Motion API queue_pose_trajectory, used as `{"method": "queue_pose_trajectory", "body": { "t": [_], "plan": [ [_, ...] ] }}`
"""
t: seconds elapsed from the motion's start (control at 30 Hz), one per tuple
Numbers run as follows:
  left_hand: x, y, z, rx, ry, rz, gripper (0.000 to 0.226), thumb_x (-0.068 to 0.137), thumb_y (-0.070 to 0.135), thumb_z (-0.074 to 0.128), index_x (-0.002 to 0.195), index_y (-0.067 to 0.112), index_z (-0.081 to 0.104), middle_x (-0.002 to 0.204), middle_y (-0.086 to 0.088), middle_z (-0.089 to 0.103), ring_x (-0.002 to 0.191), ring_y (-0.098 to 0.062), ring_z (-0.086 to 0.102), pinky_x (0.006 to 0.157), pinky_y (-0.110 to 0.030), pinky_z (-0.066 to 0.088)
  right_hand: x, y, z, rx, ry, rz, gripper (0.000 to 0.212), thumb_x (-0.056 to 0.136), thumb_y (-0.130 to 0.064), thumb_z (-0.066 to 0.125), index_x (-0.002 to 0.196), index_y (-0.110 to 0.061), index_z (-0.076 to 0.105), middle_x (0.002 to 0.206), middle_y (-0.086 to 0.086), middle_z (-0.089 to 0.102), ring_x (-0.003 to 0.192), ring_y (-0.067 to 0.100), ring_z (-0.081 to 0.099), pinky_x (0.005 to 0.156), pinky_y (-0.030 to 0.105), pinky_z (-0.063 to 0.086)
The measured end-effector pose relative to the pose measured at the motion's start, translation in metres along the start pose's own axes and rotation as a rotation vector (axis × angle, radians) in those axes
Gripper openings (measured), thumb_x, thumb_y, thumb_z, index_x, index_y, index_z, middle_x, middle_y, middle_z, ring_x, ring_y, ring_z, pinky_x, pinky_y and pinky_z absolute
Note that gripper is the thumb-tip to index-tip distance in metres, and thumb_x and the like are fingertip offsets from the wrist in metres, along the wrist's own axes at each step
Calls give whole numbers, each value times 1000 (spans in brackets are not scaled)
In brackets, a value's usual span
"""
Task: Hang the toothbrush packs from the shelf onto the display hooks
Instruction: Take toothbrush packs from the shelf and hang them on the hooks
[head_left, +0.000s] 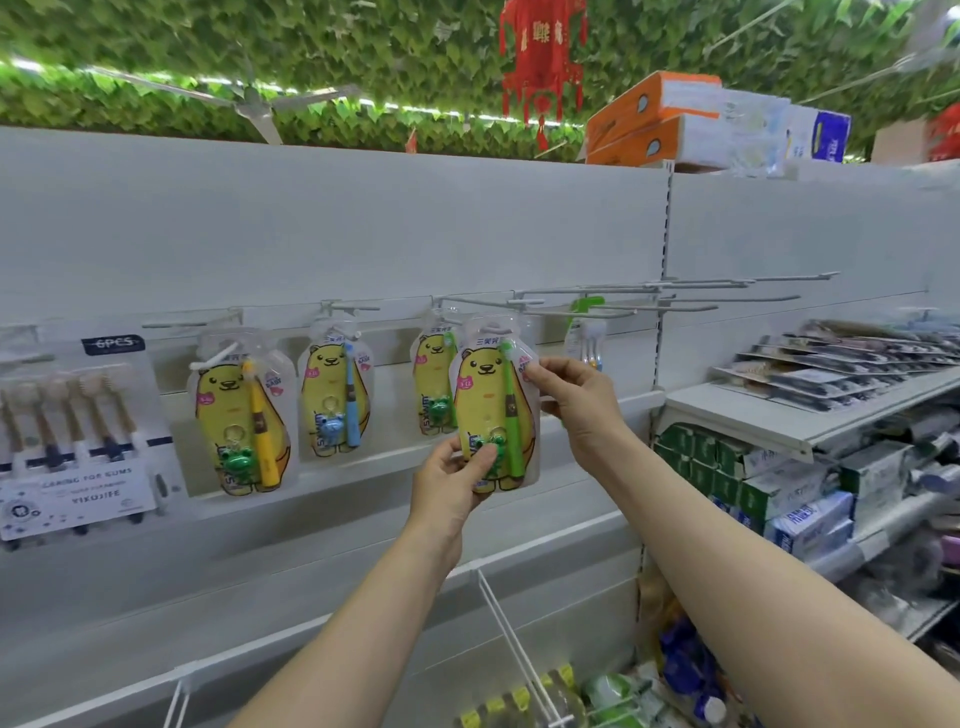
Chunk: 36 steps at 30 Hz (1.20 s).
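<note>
both hands hold one clear plastic pack with a yellow bear card and a green toothbrush. the left hand pinches its lower left corner, thumb over a green frog charm inside. the right hand pinches its right edge near the top between thumb and fingertips. the pack is upright, its hang hole close under the long white wire hooks; whether it is threaded on one cannot be told. chinese characters run across its top, and the letters down its left side are too blurred to read.

overhead spreads a ceiling of green artificial leaves, from which hangs a red paper lantern with gold characters. below, the pale grey back panel carries the hooks. at far left hangs a large card of brown-handled toothbrushes marked "6pcs", "caring for gums" and what looks like "yikojife". at right a grey shelf bears flat carded packs, with green and white boxes stacked beneath. orange and white tissue packs lie on top of the unit.

three more bear packs hang in a row: the pack with a yellow toothbrush, the pack with a blue toothbrush, and another green one just behind the held pack. a small pack with a green header hangs further right.

both bare forearms reach up from below, wrists slightly bent.
</note>
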<state>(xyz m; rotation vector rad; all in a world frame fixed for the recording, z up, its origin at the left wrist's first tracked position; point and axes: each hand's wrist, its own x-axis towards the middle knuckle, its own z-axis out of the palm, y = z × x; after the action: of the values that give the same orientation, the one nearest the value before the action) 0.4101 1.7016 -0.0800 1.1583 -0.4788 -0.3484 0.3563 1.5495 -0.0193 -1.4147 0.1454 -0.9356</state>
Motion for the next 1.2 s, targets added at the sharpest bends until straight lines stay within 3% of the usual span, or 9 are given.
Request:
{"method": "queue_pose_trajectory", "body": {
  "t": [0.33, 0.47, 0.63, 0.77, 0.97, 1.07, 1.2],
  "plan": [
    [64, -7, -16, 31, 85, 19, 16, 91, 11, 69, 107, 16, 68, 100, -6, 76, 94, -23, 70, 75, -31, 54, 60, 27, 31, -83, -74, 32, 8, 87, -22, 76, 87, -18, 70, 82, -2, 67, 81, 11, 61, 75, 29, 46],
    [84, -7, -20, 46, 118, 22, 15, 92, 9, 67, 106, 15, 67, 99, -6, 75, 91, -22, 69, 73, -29, 54, 80, 40, 39, -72, -97, 62, 19, 89, -22, 74, 101, -8, 70, 85, -1, 67, 82, 12, 61, 75, 29, 46],
    [100, -12, -21, 84, 140, 30, 14, 92, 9, 67, 104, 17, 67, 100, -6, 75, 93, -21, 70, 80, -32, 57, 95, 51, 41, -78, -103, 73, 24, 88, -25, 76, 103, -7, 72, 89, 2, 70, 84, 14, 63, 74, 29, 46],
    [109, -16, -24, 121, 156, 35, 14, 91, 12, 69, 102, 20, 67, 101, -4, 75, 98, -23, 69, 91, -40, 55, 99, 54, 41, -77, -119, 77, 11, 88, -24, 76, 92, -16, 70, 85, -1, 69, 81, 12, 63, 74, 29, 46],
    [107, -14, -21, 201, 204, 68, 13, 92, 14, 68, 104, 21, 66, 103, -2, 73, 93, -13, 67, 73, -24, 50, 98, 52, 41, -86, -125, 84, 10, 88, -25, 75, 92, -17, 69, 86, 0, 69, 83, 13, 63, 74, 30, 46],
    [100, -12, -18, 241, 248, 57, 23, 94, 20, 67, 116, 15, 65, 109, -3, 71, 92, -9, 63, 71, -22, 45, 90, 49, 41, -83, -109, 96, 15, 89, -26, 74, 97, -14, 69, 88, 1, 69, 85, 15, 63, 73, 29, 46],
    [80, -6, -18, 281, 311, 17, 46, 91, 31, 70, 131, 10, 59, 121, -6, 67, 103, -18, 60, 87, -28, 41, 74, 39, 38, -146, -106, 113, 31, 88, -29, 76, 113, -13, 66, 100, -1, 69, 93, 11, 63, 74, 26, 48]
  ]
}}
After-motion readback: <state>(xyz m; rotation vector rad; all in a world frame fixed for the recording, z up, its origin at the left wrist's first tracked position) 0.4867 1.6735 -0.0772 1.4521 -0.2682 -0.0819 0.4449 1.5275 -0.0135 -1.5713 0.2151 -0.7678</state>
